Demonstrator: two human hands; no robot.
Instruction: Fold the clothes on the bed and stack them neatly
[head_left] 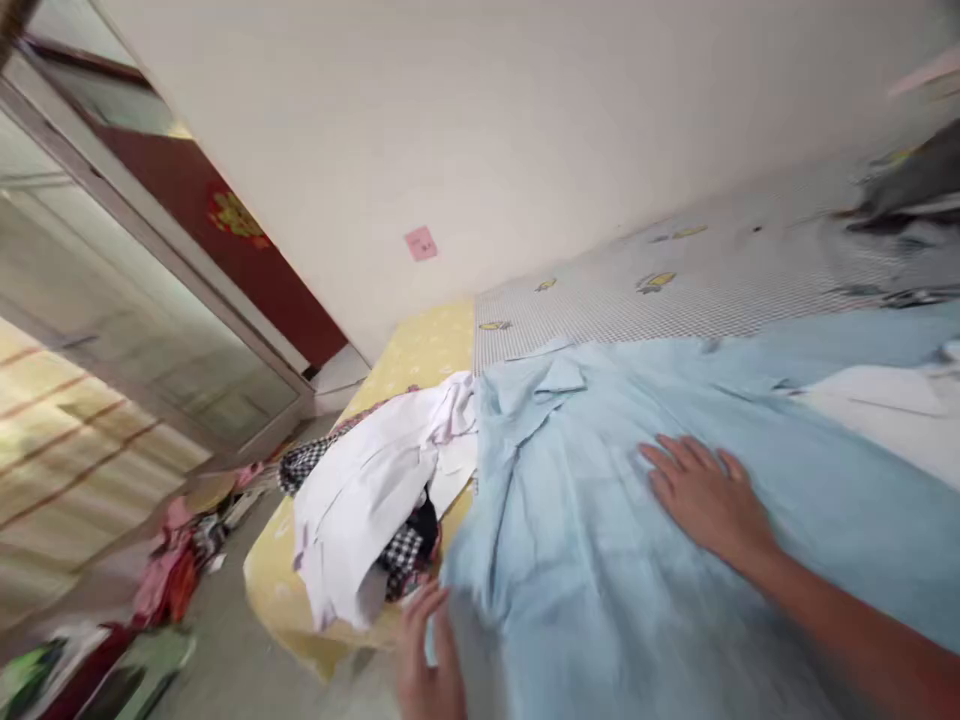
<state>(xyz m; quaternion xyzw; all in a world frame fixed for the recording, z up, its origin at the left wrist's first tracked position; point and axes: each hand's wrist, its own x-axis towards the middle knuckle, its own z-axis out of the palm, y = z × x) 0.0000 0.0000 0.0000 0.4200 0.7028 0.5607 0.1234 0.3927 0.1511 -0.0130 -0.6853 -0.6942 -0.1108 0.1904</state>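
Note:
A light blue collared shirt [600, 520] lies spread over the bed, its collar toward the wall. My right hand [709, 500] rests on the shirt with its fingers spread, palm down. At the lower edge of the view, my left hand [431, 655] is beside the shirt's sleeve edge, slightly blurred. Its fingers are loosely bent and apart, with a patch of light blue visible between them. Just left of the shirt lies a crumpled white garment [375, 490] over black-and-white checked cloth [405, 550].
A yellow cover [427, 345] and a grey checked sheet [585, 300] lie on the bed against the wall. White cloth [877, 400] and dark items [919, 180] are at the right. Clothes [169, 570] are heaped on the floor at left, near a glazed door frame [187, 290].

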